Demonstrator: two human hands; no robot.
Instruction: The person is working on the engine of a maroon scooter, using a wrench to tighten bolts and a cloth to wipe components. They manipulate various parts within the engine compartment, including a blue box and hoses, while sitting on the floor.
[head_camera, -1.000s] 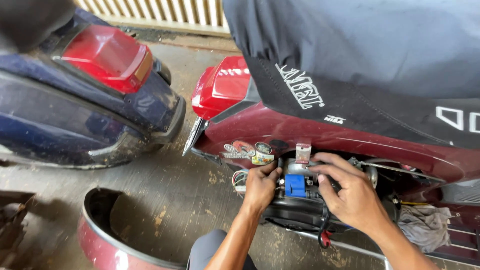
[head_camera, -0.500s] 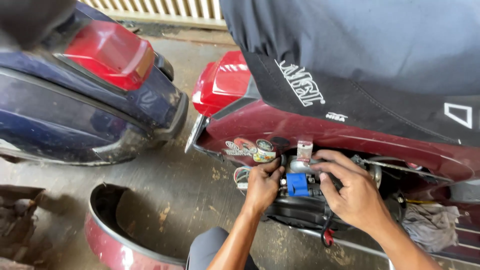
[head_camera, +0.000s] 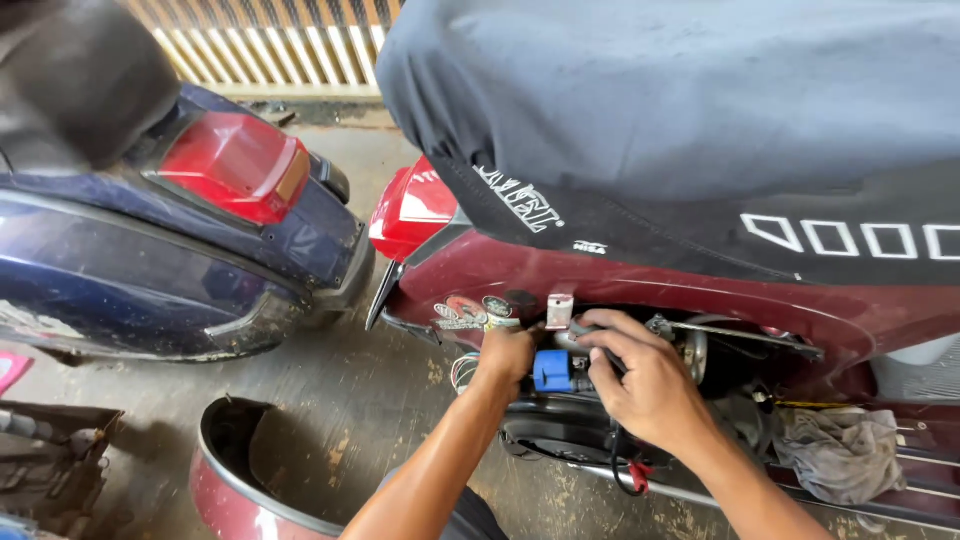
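Far left: dark blue scooter tail (head_camera: 180, 240) with its red lamp, parked well apart from the job. Below it, a maroon body panel (head_camera: 240, 480) lying loose on the concrete floor (head_camera: 380, 400). Then the left hand (head_camera: 508, 355), curled shut around the wiring just left of the blue connector (head_camera: 552, 370), tucked in the opening under the maroon scooter's side panel (head_camera: 640, 285). Right hand (head_camera: 640, 385) clamped on the other side of that connector, fingers wrapped over the metal part beside it. Probably best to pull straight along the plug, gripping the housings rather than the wires, no twisting. Grey rag (head_camera: 840, 450) bunched at the right edge, handy for wiping.
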